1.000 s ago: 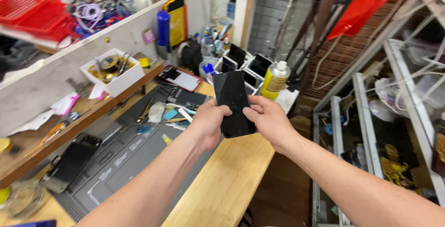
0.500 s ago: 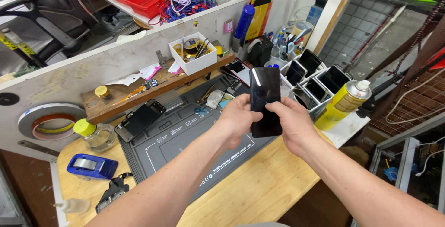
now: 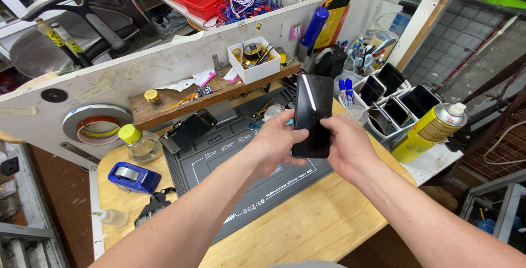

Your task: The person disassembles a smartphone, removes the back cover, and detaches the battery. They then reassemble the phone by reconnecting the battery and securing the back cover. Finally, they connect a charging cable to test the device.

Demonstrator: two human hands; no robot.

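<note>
A black smartphone (image 3: 313, 109) with a glossy screen is held upright above the dark grey repair mat (image 3: 241, 175). My left hand (image 3: 276, 142) grips its lower left edge, thumb across the glass. My right hand (image 3: 345, 147) holds its lower right edge. Both hands are closed on the phone over the wooden bench (image 3: 307, 229).
Another black phone (image 3: 188, 131) lies at the mat's far left. A yellow spray can (image 3: 427, 131) and a rack of phones (image 3: 400, 101) stand on the right. A blue tape dispenser (image 3: 134, 177), a yellow-capped bottle (image 3: 139, 142) and a white parts box (image 3: 253, 60) sit left and behind.
The view has swung left and down, bringing more of the bench's left side into sight. The phone stays upright in both hands, held much the same.
</note>
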